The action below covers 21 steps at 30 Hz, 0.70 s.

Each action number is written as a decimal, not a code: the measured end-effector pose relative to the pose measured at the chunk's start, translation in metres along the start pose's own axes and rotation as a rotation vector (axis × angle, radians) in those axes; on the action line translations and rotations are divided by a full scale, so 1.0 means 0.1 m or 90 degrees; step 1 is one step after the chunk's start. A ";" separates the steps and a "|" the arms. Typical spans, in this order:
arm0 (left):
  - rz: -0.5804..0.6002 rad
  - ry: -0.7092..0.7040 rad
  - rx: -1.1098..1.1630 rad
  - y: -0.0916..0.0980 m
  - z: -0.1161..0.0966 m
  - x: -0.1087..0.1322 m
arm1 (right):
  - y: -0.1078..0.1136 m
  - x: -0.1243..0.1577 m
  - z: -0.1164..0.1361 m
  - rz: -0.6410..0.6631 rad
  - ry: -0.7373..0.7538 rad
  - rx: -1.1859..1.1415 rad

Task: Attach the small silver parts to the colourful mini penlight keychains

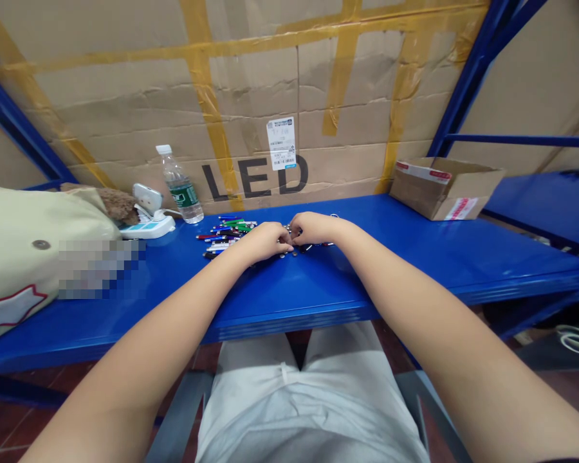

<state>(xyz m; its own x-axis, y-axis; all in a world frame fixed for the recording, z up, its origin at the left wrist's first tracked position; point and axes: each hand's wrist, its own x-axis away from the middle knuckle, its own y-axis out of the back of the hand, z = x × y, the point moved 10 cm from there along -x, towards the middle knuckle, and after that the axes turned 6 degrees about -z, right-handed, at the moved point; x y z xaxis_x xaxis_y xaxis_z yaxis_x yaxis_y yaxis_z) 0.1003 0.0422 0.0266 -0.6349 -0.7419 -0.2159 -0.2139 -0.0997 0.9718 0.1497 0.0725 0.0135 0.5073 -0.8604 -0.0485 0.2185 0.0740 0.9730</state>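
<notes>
My left hand (270,240) and my right hand (314,227) meet over the middle of the blue table (299,290), fingertips nearly touching. Both have curled, pinched fingers, and whatever lies between them is too small and hidden to name. Just below the fingertips is a small round metallic piece (294,253), with another beside it. Left of my left hand lies a heap of pens (222,238) in blue, green, red, white and black, partly covered by that hand. A few small dark and shiny items, not clear enough to name, show under my right hand.
A water bottle (179,186) stands behind the pens. Left of it are a white power strip (150,227), a phone-like device (147,197) and a pale bag (33,251). An open cardboard box (424,193) sits back right. Taped cardboard (251,96) walls the rear.
</notes>
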 end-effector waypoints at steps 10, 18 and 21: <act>0.037 0.051 0.052 -0.04 0.11 0.01 | 0.05 -0.02 0.02 -0.023 0.014 -0.013; -0.038 0.035 0.011 0.06 0.07 0.00 | 0.03 -0.02 -0.02 -0.016 0.006 -0.033; -0.050 0.016 -0.028 0.06 0.05 -0.01 | 0.02 -0.01 -0.02 -0.008 0.014 -0.028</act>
<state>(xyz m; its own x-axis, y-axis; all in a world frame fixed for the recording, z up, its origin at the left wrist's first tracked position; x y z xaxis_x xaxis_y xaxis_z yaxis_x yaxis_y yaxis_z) 0.0957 0.0461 0.0326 -0.5982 -0.7470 -0.2900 -0.2292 -0.1873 0.9552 0.1512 0.0740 0.0155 0.5220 -0.8504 -0.0658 0.2608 0.0857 0.9616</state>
